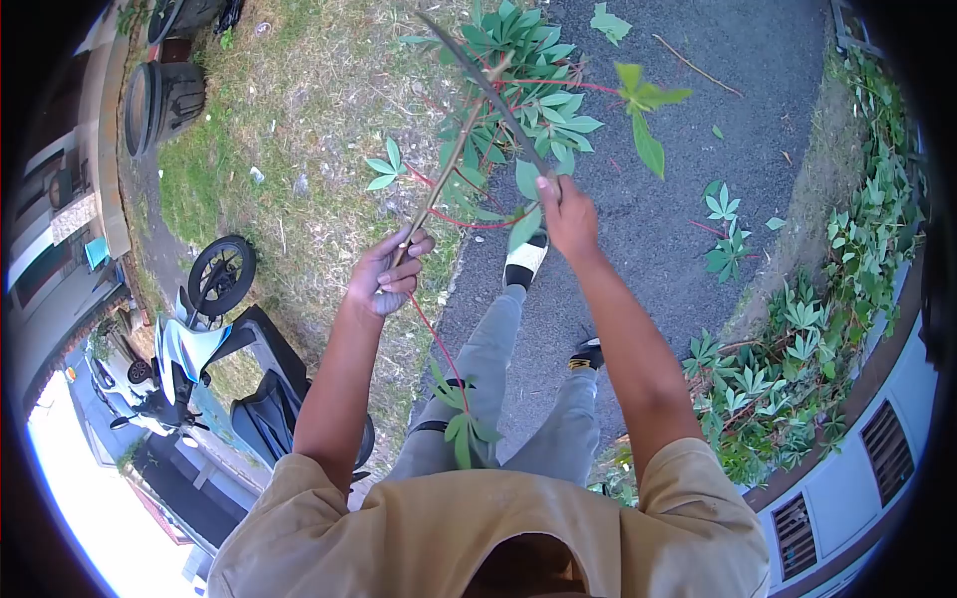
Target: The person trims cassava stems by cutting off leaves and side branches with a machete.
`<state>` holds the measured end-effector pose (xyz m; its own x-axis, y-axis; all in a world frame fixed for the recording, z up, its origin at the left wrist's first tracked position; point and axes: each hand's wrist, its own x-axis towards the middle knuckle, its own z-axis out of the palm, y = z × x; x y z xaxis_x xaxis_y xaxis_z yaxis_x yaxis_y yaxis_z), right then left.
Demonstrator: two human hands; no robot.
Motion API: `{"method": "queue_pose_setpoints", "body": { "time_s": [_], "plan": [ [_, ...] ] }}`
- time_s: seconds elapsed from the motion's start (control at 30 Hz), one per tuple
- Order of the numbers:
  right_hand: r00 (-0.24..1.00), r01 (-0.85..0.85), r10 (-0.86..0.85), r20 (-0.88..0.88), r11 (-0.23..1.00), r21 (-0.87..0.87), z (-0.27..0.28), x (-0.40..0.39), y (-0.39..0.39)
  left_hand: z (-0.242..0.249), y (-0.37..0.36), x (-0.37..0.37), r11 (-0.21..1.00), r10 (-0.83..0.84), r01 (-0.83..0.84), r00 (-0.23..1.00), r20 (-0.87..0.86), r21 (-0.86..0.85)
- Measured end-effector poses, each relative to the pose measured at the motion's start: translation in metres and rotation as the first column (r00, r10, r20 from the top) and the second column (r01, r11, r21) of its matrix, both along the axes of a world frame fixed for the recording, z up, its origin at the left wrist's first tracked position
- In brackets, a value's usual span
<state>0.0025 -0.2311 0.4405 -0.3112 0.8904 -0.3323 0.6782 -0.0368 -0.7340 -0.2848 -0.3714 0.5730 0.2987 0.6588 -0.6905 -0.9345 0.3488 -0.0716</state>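
Currently mid-job: left hand [387,274] is fisted around a leafy cassava branch [451,164], right hand [568,214] pinches a thinner stem [498,95] crossing it, both raised over the pavement [678,199]. Loose leaves [726,234] lie there; plenty of foliage remains, probably being stripped.

From my remote seat I see the person wears a tan short-sleeved shirt [478,528], its sleeves ending above the elbows and leaving both forearms bare. Grey trousers [498,399] cover the legs, with a dark band at one knee. On the feet I make out sandals [525,261] with pale soles and dark straps
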Motion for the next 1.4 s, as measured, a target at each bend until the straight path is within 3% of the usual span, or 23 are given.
{"method": "queue_pose_setpoints", "body": {
  "time_s": [0.17, 0.23, 0.43, 0.5, 0.53, 0.57, 0.6, 0.63, 0.67, 0.73, 0.77, 0.83, 0.9, 1.03, 1.07, 1.13, 1.17, 1.23, 1.3, 1.37, 1.4],
  "plan": [
    [0.999, -0.016, 0.019, -0.041, 0.998, 0.063, 0.011, 0.000, 0.002, -0.003, -0.001, 0.006, 0.997, 0.060, -0.055, 0.992, 0.110, -0.050],
    [0.999, -0.036, 0.039, -0.033, 0.997, 0.074, 0.009, 0.000, 0.005, -0.006, -0.002, 0.005, 0.994, 0.102, -0.106, 0.981, 0.166, 0.016],
    [0.983, 0.181, -0.181, 0.013, 0.983, 0.010, -0.025, 0.008, 0.011, 0.001, -0.013, -0.003, 0.998, 0.056, -0.056, 0.988, 0.143, -0.003],
    [0.980, 0.199, -0.199, -0.027, 0.980, 0.002, -0.020, 0.003, 0.002, 0.005, -0.010, -0.008, 0.977, -0.196, 0.172, 0.957, -0.213, -0.125],
    [0.981, 0.191, -0.191, -0.031, 0.982, -0.002, -0.014, -0.002, 0.002, 0.000, -0.011, -0.011, 0.978, -0.189, 0.163, 0.958, -0.217, -0.129],
    [0.991, 0.135, -0.135, 0.004, 0.990, -0.029, -0.003, -0.004, 0.000, -0.007, -0.014, -0.013, 0.911, -0.412, 0.339, 0.768, -0.491, -0.234],
    [0.996, 0.083, -0.080, 0.042, 0.995, -0.057, 0.007, -0.005, 0.000, -0.015, -0.018, -0.013, 0.801, -0.582, 0.460, 0.455, -0.674, -0.382],
    [0.996, 0.083, -0.081, 0.047, 0.995, -0.058, 0.017, -0.007, 0.005, -0.025, -0.022, -0.015, 0.801, -0.584, 0.462, 0.458, -0.671, -0.381],
    [0.998, 0.014, -0.010, 0.059, 0.997, -0.074, 0.026, -0.010, 0.009, -0.028, -0.022, -0.017, 0.750, -0.595, 0.490, 0.206, -0.777, -0.444],
    [0.996, -0.052, 0.058, 0.066, 0.994, -0.091, 0.029, -0.013, 0.017, -0.023, -0.021, -0.022, 0.643, -0.588, 0.502, -0.162, -0.793, -0.579],
    [0.980, -0.097, 0.119, 0.159, 0.986, -0.137, 0.023, -0.011, 0.027, -0.012, -0.016, -0.024, 0.644, -0.584, 0.501, -0.165, -0.794, -0.578],
    [0.951, -0.141, 0.183, 0.249, 0.974, -0.179, 0.006, -0.001, 0.043, 0.003, -0.010, -0.023, 0.553, -0.503, 0.471, -0.470, -0.726, -0.688],
    [0.952, -0.068, 0.097, 0.290, 0.992, -0.107, -0.019, 0.008, 0.046, 0.006, -0.010, -0.024, 0.558, -0.494, 0.439, -0.505, -0.707, -0.704],
    [0.975, -0.054, 0.075, 0.209, 0.993, -0.102, 0.013, 0.007, 0.039, 0.005, -0.013, -0.030, 0.526, -0.509, 0.431, -0.531, -0.678, -0.733],
    [0.990, -0.069, 0.081, 0.115, 0.992, -0.108, 0.030, 0.002, 0.029, 0.004, -0.017, -0.029, 0.519, -0.518, 0.433, -0.527, -0.674, -0.737],
    [0.997, -0.074, 0.077, 0.029, 0.992, -0.104, 0.040, -0.006, 0.020, 0.001, -0.015, -0.029, 0.561, -0.529, 0.529, -0.361, -0.767, -0.636],
    [0.994, -0.093, 0.099, 0.048, 0.988, -0.120, 0.034, -0.006, 0.012, 0.001, -0.015, -0.028, 0.560, -0.526, 0.538, -0.358, -0.772, -0.631],
    [0.990, -0.112, 0.122, 0.070, 0.985, -0.132, 0.015, 0.000, -0.001, 0.006, -0.017, -0.027, 0.594, -0.648, 0.561, -0.089, -0.756, -0.576],
    [0.973, -0.061, 0.091, 0.212, 0.987, -0.146, -0.015, 0.002, -0.014, 0.009, -0.011, -0.026, 0.573, -0.669, 0.569, -0.092, -0.738, -0.590],
    [0.969, -0.071, 0.110, 0.221, 0.982, -0.178, -0.008, -0.009, -0.026, -0.007, -0.017, -0.025, 0.491, -0.519, 0.592, -0.390, -0.760, -0.639],
    [0.963, -0.070, 0.126, 0.239, 0.971, -0.230, -0.004, -0.011, -0.040, -0.006, -0.018, -0.025, 0.463, -0.526, 0.579, -0.429, -0.734, -0.670]
  ]
}}
